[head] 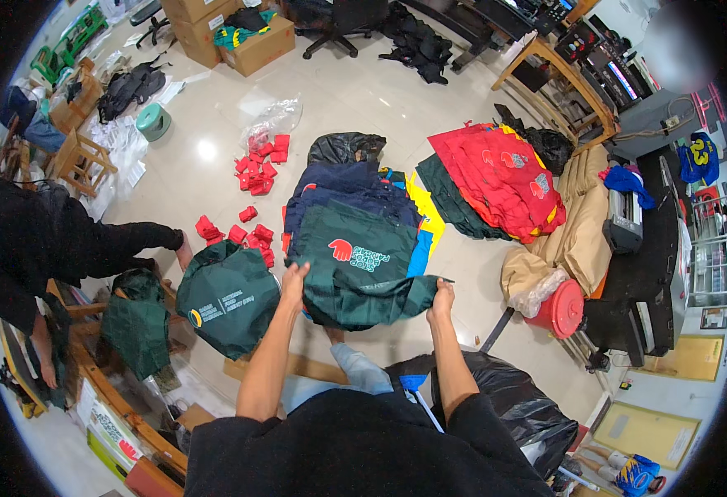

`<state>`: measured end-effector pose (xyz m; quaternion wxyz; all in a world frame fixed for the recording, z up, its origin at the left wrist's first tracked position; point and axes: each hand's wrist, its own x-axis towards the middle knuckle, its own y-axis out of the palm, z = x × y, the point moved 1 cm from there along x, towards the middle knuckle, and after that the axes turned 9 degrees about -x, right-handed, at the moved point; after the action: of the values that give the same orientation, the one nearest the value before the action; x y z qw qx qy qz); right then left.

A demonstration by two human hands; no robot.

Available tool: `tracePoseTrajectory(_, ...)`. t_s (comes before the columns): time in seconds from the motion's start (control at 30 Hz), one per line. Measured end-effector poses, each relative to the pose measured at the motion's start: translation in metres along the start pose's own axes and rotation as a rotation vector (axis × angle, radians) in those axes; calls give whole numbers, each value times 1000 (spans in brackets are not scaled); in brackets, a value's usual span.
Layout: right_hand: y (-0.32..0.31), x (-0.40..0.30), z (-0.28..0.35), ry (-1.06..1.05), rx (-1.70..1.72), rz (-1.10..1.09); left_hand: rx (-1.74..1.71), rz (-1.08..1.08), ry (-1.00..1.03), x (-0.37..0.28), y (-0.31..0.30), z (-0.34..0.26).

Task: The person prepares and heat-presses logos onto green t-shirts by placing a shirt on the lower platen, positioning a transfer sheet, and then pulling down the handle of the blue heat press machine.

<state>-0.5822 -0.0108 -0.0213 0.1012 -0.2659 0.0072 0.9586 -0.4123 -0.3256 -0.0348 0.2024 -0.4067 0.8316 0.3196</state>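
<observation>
A dark green fabric piece (pixel 357 273) with a red hand print and writing is stretched between my two hands. My left hand (pixel 294 284) grips its left edge. At the right, my right hand (pixel 442 299) pinches a corner of it. Beneath lies a stack of navy fabric pieces (pixel 351 183), with yellow fabric (pixel 429 208) showing at its right side. Another dark green piece (pixel 230 292), printed with a logo and writing, lies left of my left hand. Small red folded bundles (pixel 255 174) are scattered on the floor beyond it.
At the left a co-worker's hand (pixel 184 251) is close to the printed green piece. A pile of red fabric pieces (pixel 500 174) lies right of the stack. Near my right side are a red lidded bucket (pixel 559 307) and a black plastic bag (pixel 512 397). A teal stool (pixel 153 122) stands farther off.
</observation>
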Motion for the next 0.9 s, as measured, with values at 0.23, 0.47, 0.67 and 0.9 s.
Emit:
tracePoseTrajectory(0.23,9,33,27,-146,-115,-1,124,-127,243,43,36,-47)
tracePoseTrajectory(0.47,-34,-10,-38,-125,-366,-66,320,-75,140,32,-24,-14)
tracePoseTrajectory(0.67,-99,-35,-150,303,-647,171,742,-322,61,5,-105,63)
tracePoseTrajectory(0.9,-156,-57,-199,278,-1219,350,1028,-231,-174,-66,-185,108)
